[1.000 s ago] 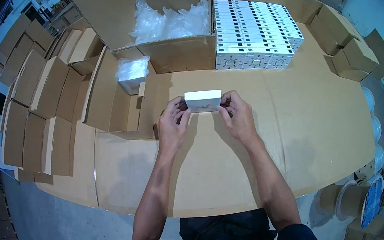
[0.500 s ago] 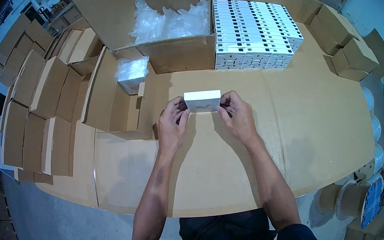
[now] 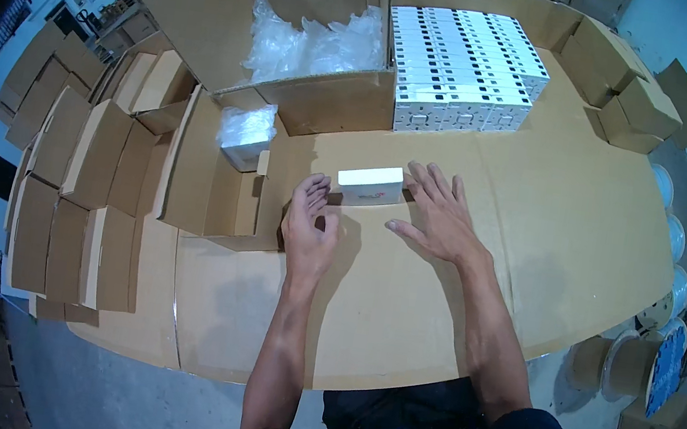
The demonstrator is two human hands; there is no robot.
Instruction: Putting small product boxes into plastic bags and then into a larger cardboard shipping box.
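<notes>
A small white box (image 3: pixel 370 186) lies on the cardboard-covered table (image 3: pixel 552 246) in front of me. My left hand (image 3: pixel 310 225) rests just left of it, fingers loosely spread, fingertips close to the box's left end. My right hand (image 3: pixel 439 214) lies flat to its right with fingers fanned out, fingertips near the box's right end. Neither hand holds the box.
A big open carton (image 3: pixel 299 39) with clear plastic bags stands behind. A block of stacked white boxes (image 3: pixel 463 68) sits at the back right. A smaller open carton (image 3: pixel 226 170) holding a wrapped item (image 3: pixel 245 131) is at my left, beside rows of folded brown cartons (image 3: pixel 65 173). Brown boxes (image 3: pixel 627 97) line the far right.
Both hands have let go of the white box. It now lies on the table, and the hands have opened and drawn back a little to its sides.
</notes>
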